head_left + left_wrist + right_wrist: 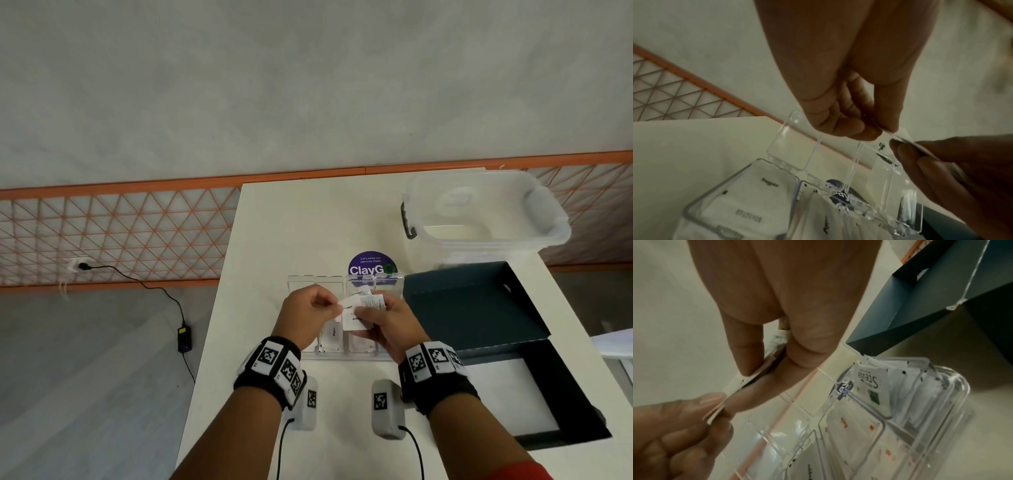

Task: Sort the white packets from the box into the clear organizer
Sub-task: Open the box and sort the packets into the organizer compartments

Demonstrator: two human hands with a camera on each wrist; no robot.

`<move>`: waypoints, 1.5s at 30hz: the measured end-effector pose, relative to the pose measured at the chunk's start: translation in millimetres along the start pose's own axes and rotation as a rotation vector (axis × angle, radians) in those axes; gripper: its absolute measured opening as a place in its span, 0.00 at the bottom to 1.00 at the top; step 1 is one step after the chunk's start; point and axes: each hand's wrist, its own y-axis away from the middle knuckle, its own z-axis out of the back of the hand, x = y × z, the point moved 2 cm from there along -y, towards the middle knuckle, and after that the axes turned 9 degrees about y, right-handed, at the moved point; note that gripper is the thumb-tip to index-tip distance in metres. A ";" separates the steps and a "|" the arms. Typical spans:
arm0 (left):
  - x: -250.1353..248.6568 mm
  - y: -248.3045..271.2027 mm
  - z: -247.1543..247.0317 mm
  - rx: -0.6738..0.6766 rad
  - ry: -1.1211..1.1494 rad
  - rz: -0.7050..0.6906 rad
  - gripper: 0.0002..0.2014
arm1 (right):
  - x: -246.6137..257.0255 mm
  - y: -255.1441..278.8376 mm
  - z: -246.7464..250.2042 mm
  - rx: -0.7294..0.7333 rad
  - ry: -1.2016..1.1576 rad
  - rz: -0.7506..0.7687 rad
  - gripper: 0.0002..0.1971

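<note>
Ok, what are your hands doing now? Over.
Left hand pinches one packet. Right hand holds the packets. Both over the open organizer. Nothing in the way.

White packets (356, 313) with black print, clear organizer (342, 349), dark teal box (472, 308), purple sticker (371, 263).

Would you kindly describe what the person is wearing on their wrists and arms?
Each wrist carries a black band: left band, right band. White squares with black fiducial patterns cover both. A grey camera module with a black cable hangs under each. A red sleeve edges the right arm.
</note>
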 end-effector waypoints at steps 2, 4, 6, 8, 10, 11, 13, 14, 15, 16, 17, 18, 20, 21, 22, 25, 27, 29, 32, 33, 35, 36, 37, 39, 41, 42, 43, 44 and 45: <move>3.6 0.6 1.9 0.019 -0.029 0.031 0.08 | 2.5 -0.5 -0.3 -0.034 0.045 0.024 0.12; 5.7 2.2 2.7 0.059 -0.029 0.041 0.11 | 5.2 -0.8 -1.8 -0.040 0.126 0.035 0.13; 5.1 2.6 3.9 0.086 0.007 0.024 0.13 | 7.1 -1.9 -4.1 -0.023 0.182 0.043 0.13; 5.6 2.9 6.7 0.098 0.019 0.004 0.14 | 9.0 -2.4 -3.1 -0.033 0.188 0.054 0.11; 6.2 4.1 10.1 0.095 -0.013 0.006 0.14 | 10.1 -2.9 1.9 -0.076 0.160 0.061 0.09; 7.9 4.3 11.8 0.084 -0.045 0.018 0.13 | 9.6 -3.0 5.5 -0.098 0.136 0.061 0.08; 11.4 3.1 12.8 0.056 -0.133 0.045 0.12 | 7.5 -2.3 12.7 -0.130 0.099 0.057 0.09; 13.7 2.6 12.0 0.043 -0.180 0.057 0.12 | 5.9 -1.8 15.4 -0.141 0.089 0.052 0.10; 16.5 1.9 10.1 0.031 -0.221 0.069 0.12 | 4.4 -1.6 17.8 -0.151 0.079 0.050 0.11; 19.9 1.6 7.8 0.017 -0.253 0.082 0.13 | 2.6 -1.1 19.5 -0.159 0.073 0.048 0.12; 23.8 1.5 5.5 0.006 -0.278 0.095 0.13 | 1.0 -0.9 20.2 -0.162 0.069 0.047 0.12; 28.1 1.1 3.0 -0.004 -0.303 0.103 0.14 | -0.2 -0.8 20.4 -0.163 0.065 0.046 0.13; 35.3 0.5 -1.7 -0.019 -0.375 0.105 0.15 | -1.7 -0.4 20.2 -0.159 0.052 0.041 0.13; 38.2 0.1 -4.4 -0.014 -0.420 0.098 0.16 | -2.1 -0.3 20.1 -0.156 0.042 0.037 0.13; 41.0 -0.3 -7.7 0.008 -0.477 0.086 0.16 | -2.6 -0.1 20.0 -0.153 0.035 0.034 0.13; 47.4 1.8 -17.5 0.096 -0.707 0.019 0.15 | -3.5 -0.2 19.6 -0.143 0.052 0.032 0.13; 48.1 3.5 -20.5 0.110 -0.792 -0.018 0.13 | -3.4 -1.3 18.5 -0.142 0.053 0.032 0.13; 48.0 3.9 -21.5 0.115 -0.833 -0.037 0.12 | -3.4 -2.2 17.1 -0.135 0.025 0.031 0.12; 48.0 2.9 -20.8 0.158 -0.869 -0.059 0.13 | -2.6 -2.2 14.9 -0.119 -0.011 0.021 0.12; 48.2 3.0 -19.9 0.166 -0.863 -0.065 0.13 | -2.3 -2.0 14.2 -0.113 -0.019 0.014 0.13; 48.0 3.3 -17.4 0.145 -0.798 -0.065 0.14 | -1.1 -1.7 12.8 -0.101 -0.037 0.003 0.14; 46.3 4.1 -15.7 0.113 -0.745 -0.062 0.14 | -0.5 -1.7 12.0 -0.095 -0.041 -0.003 0.15; 43.2 5.1 -13.9 0.074 -0.681 -0.067 0.13 | 0.1 -1.9 11.3 -0.090 -0.039 -0.007 0.15; 34.8 7.3 -11.4 0.013 -0.532 -0.090 0.11 | 0.9 -1.5 10.1 -0.080 -0.028 -0.013 0.16; 25.1 8.9 -10.2 -0.012 -0.337 -0.073 0.08 | 0.8 -1.4 9.3 -0.071 -0.018 -0.016 0.17; 20.5 9.7 -10.5 -0.009 -0.237 -0.046 0.06 | 1.0 -0.7 8.3 -0.064 -0.011 -0.016 0.17; 16.5 10.2 -10.8 0.003 -0.153 -0.021 0.05 | 1.7 0.0 6.9 -0.056 0.002 -0.012 0.16; 13.2 10.2 -11.2 0.018 -0.095 -0.002 0.07 | 2.4 0.7 5.4 -0.048 0.019 -0.007 0.16; 10.5 10.1 -11.5 0.029 -0.061 0.006 0.08 | 2.8 1.2 4.0 -0.042 0.039 -0.006 0.15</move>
